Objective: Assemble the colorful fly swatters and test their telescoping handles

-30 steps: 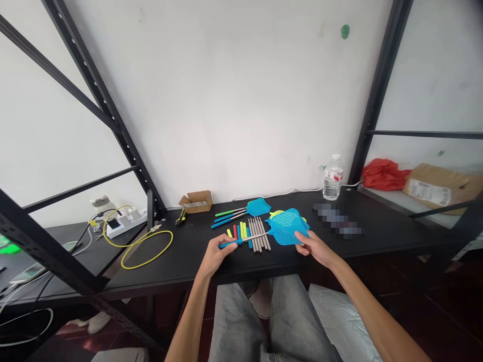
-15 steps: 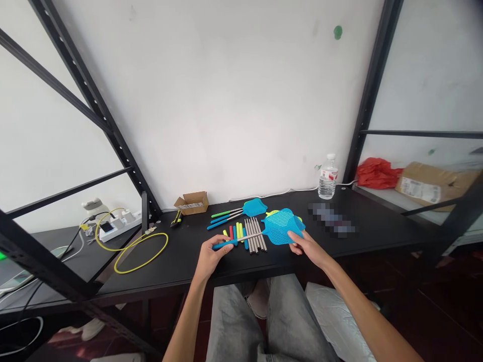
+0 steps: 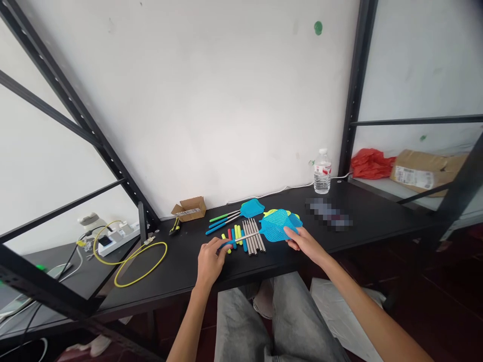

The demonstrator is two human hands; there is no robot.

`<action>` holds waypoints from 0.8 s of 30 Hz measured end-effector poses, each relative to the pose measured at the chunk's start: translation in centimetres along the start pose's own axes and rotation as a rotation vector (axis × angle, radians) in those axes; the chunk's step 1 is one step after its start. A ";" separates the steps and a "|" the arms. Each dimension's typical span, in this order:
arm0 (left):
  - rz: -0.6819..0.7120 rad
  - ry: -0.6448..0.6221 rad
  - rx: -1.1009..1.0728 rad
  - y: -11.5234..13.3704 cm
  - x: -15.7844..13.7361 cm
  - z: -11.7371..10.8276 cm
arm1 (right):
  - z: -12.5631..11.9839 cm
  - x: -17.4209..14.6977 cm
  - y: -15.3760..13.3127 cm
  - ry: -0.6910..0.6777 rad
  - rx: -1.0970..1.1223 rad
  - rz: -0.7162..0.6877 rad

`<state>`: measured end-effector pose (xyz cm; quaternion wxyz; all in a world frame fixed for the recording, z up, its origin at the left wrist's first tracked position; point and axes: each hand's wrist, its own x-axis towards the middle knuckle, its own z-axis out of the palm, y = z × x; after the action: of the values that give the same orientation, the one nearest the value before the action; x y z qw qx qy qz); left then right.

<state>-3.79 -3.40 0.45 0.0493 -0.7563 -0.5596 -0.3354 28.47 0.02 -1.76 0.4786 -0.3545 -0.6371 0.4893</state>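
Note:
Between my two hands, just above the table, is a blue fly swatter [image 3: 276, 225] with a metal rod. My left hand [image 3: 210, 261] is closed around its blue handle. My right hand [image 3: 308, 247] pinches the mesh head at its far edge. Under the rod lie several loose metal rods [image 3: 251, 229] side by side. Left of them is a row of loose handle grips [image 3: 239, 235] in yellow, red and blue. Behind the held head, more swatter heads, including a yellow-green one [image 3: 270, 212], are partly hidden. Farther back lie several swatters with blue heads [image 3: 252, 206] and blue or green handles.
An open cardboard box [image 3: 189, 208] and a black-and-yellow tool [image 3: 174, 227] sit at the back left. A yellow cable [image 3: 166, 254] loops near a power strip [image 3: 118, 238]. A water bottle [image 3: 322, 173] stands at the back right, behind a blurred item [image 3: 328, 213]. Black shelf posts [image 3: 354, 85] flank the table.
The camera view has shifted slightly. My left fingers now cover more of the blue handle. My right hand keeps its hold on the head.

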 end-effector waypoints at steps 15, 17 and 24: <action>-0.099 -0.022 0.281 -7.1 7.4 2.8 | -0.2 0.2 0.3 -0.022 -0.014 -0.020; -0.076 -0.073 0.329 -7.5 7.8 3.3 | -0.2 0.2 0.2 -0.027 -0.007 -0.012; -0.038 -0.387 0.324 -9.4 9.7 4.9 | -0.4 0.1 0.2 -0.026 0.011 -0.004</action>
<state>-8.36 10.17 -0.70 0.0556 -0.7780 -0.6191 -0.0912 28.80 0.28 -1.90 0.4729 -0.3443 -0.6413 0.4964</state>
